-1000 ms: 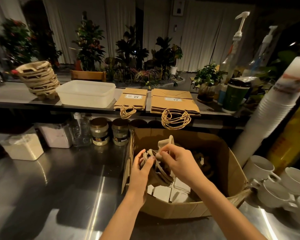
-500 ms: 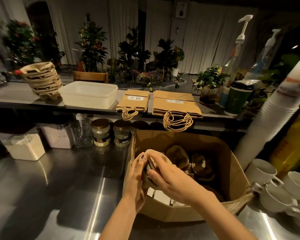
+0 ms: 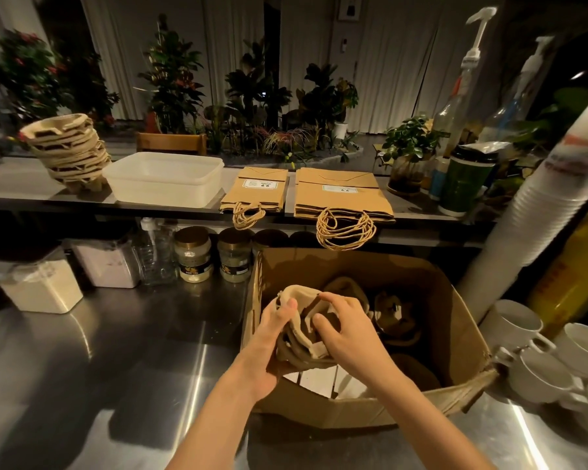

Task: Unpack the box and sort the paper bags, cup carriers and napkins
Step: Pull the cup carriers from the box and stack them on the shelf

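Note:
An open cardboard box (image 3: 452,337) stands on the steel counter. Over its left side, my left hand (image 3: 272,337) and my right hand (image 3: 345,334) both grip a small stack of pulp cup carriers (image 3: 301,330). More cup carriers (image 3: 394,317) lie deeper in the box, and white napkins (image 3: 319,381) show at its bottom. On the raised shelf, a tall stack of cup carriers (image 3: 67,152) stands at the left. Two piles of brown paper bags (image 3: 257,189) (image 3: 340,195) lie flat with their handles hanging over the edge.
An empty white plastic tub (image 3: 165,178) sits on the shelf between carriers and bags. Jars (image 3: 192,254) and containers (image 3: 41,286) line the counter's back. A leaning stack of white cups (image 3: 537,212), white mugs (image 3: 537,354) and pump bottles (image 3: 462,86) crowd the right.
Both hands have gathered the cup carriers together and lifted them a little higher above the napkins, keeping hold throughout.

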The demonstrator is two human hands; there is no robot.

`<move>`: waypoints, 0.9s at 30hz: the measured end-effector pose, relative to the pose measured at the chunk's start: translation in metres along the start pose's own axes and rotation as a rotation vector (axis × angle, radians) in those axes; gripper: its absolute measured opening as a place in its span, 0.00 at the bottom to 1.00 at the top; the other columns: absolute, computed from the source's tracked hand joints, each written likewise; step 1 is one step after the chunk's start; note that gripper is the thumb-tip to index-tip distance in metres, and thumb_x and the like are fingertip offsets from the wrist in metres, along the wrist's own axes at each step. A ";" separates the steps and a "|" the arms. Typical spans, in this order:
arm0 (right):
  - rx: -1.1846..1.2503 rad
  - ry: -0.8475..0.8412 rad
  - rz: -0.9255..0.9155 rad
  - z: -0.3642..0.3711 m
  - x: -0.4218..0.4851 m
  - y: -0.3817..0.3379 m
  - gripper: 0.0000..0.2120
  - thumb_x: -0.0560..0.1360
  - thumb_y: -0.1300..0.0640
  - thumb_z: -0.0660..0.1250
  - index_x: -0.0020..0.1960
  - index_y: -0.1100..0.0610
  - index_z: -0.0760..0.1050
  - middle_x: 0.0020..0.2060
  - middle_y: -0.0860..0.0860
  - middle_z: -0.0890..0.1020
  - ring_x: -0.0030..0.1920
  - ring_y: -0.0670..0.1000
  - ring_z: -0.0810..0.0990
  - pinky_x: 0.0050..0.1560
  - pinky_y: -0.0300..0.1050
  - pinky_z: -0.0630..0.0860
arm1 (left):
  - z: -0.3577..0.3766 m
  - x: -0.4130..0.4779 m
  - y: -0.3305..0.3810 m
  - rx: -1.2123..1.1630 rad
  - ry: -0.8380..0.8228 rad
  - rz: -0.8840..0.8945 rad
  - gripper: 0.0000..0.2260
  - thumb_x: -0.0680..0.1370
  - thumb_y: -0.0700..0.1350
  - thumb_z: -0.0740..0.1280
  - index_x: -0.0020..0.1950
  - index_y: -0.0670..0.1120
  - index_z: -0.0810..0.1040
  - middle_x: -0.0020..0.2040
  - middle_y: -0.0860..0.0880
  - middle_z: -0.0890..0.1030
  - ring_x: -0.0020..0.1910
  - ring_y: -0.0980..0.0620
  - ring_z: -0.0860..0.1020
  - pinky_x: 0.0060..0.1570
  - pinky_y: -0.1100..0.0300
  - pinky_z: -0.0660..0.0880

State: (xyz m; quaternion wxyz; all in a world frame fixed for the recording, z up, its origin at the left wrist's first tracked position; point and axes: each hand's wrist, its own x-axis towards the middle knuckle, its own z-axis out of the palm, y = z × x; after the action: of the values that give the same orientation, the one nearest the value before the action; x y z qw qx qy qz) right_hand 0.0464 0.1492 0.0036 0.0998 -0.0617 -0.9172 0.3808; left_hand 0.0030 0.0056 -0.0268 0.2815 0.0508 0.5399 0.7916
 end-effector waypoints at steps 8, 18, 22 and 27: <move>0.113 0.062 0.154 -0.026 0.054 0.035 0.19 0.79 0.51 0.61 0.69 0.53 0.68 0.63 0.51 0.74 0.59 0.49 0.76 0.59 0.52 0.77 | -0.030 0.013 0.031 -0.166 0.041 0.090 0.22 0.73 0.57 0.63 0.63 0.48 0.76 0.51 0.43 0.85 0.49 0.45 0.84 0.49 0.50 0.79; -0.495 -0.445 0.347 0.020 0.112 0.122 0.23 0.79 0.50 0.63 0.71 0.57 0.65 0.67 0.56 0.71 0.68 0.58 0.69 0.68 0.48 0.65 | -0.042 0.032 0.035 -0.237 0.129 0.123 0.29 0.70 0.61 0.69 0.68 0.49 0.75 0.63 0.40 0.79 0.62 0.40 0.77 0.57 0.45 0.75; -0.475 -0.491 0.308 0.040 0.125 0.129 0.32 0.75 0.52 0.67 0.75 0.54 0.58 0.71 0.57 0.65 0.71 0.61 0.64 0.71 0.54 0.63 | -0.041 0.042 0.034 -0.232 0.111 0.152 0.30 0.69 0.61 0.68 0.69 0.51 0.73 0.63 0.42 0.79 0.63 0.41 0.77 0.59 0.45 0.75; -0.577 -0.611 0.279 0.066 0.133 0.135 0.38 0.76 0.48 0.67 0.78 0.52 0.49 0.76 0.54 0.56 0.75 0.63 0.54 0.72 0.57 0.57 | -0.043 0.049 0.035 -0.240 0.105 0.175 0.28 0.67 0.64 0.71 0.64 0.53 0.77 0.59 0.45 0.82 0.60 0.43 0.79 0.58 0.47 0.77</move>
State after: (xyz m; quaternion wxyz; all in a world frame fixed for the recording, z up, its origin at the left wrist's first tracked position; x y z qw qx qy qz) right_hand -0.0925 0.2237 -0.1193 -0.2496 -0.0950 -0.9562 0.1198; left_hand -0.0685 -0.0148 -0.0245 0.1868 0.0222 0.4490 0.8735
